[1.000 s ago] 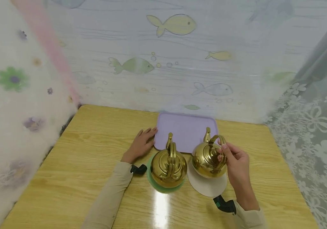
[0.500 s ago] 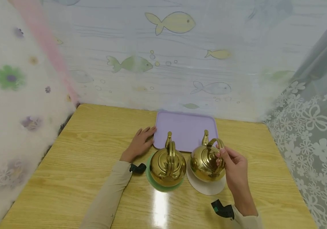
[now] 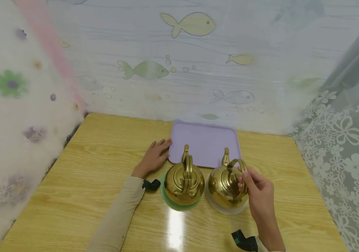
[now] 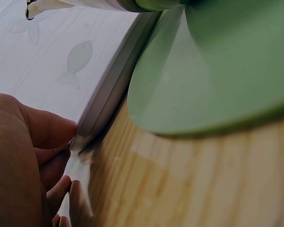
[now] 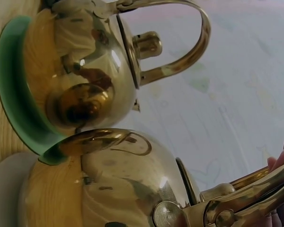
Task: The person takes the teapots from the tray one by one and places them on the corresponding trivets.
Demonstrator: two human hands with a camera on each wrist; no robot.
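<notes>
While my right hand [image 3: 258,192] curls its fingers round the right kettle [image 3: 226,183] handle on the white coaster [image 3: 221,209], my left hand [image 3: 154,157] rests flat, fingers straight, touching the purple tray [image 3: 206,140].

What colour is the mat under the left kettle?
Green mat, seen best in the left wrist view.

- Gold kettle [image 3: 226,183]: shiny brass-coloured, round-bodied, upright, lower right of centre in the head view, sitting on a white coaster [image 3: 217,207]; its arched handle is raised and its spout points toward the top of the frame.
</notes>
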